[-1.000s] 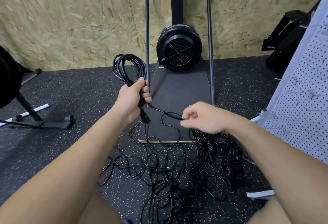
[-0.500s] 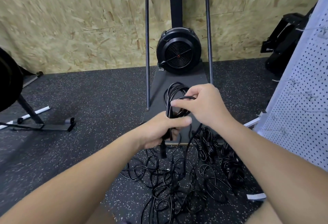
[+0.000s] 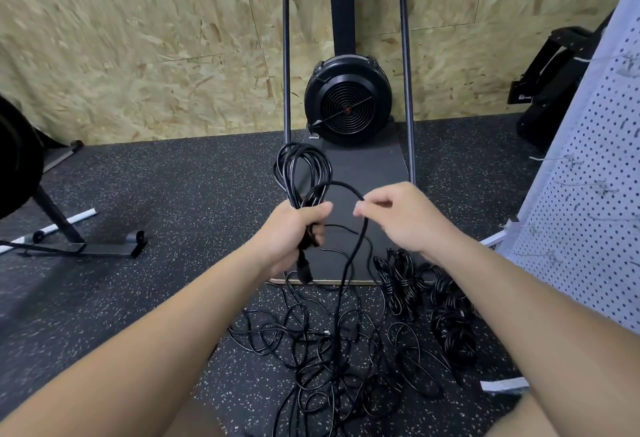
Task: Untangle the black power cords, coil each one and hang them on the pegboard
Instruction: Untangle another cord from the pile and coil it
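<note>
Fingers of the left hand clamp the coiled cord, loops standing above the fist. Right hand pinches its free strand, which drops to the tangled cords on the floor.

Left hand fisted, right hand pinching, both forearms outstretched

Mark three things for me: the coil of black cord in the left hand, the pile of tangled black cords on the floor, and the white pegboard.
Coil of black cord [image 3: 302, 166]: head view, on the upper loops above the left hand.
Pile of tangled black cords [image 3: 332, 360]: head view, middle of the tangle.
White perforated pegboard [image 3: 595, 215]: head view, bare face of the panel.
</note>
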The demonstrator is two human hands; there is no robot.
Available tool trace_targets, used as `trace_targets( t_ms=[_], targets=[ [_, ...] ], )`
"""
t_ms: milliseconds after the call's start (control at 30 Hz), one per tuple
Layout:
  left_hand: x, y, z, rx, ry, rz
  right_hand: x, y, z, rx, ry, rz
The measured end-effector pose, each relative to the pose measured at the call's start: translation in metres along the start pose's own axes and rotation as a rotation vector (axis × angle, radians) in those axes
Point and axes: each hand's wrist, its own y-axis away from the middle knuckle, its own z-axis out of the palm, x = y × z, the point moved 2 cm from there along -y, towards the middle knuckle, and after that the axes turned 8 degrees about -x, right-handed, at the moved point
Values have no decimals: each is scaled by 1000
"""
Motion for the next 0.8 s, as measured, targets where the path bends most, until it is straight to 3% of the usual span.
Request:
trace_targets(
  t_ms=[167,333,533,700,800],
  targets=[
    [-6,8,8,-194,-106,-32,-27,1,-1,85,-241,-175],
    [-4,18,29,-318,-222,-41,-30,-1,-2,249,-386,-146],
    [-3,20,36,-275,-439,-8,-35,-1,-1,357,-396,-152],
    [-3,19,38,-307,-96,16,-33,0,-5,539,-64,-333],
    [-2,14,32,-213,35,45,-20,-6,-8,526,-73,-246]
  ],
)
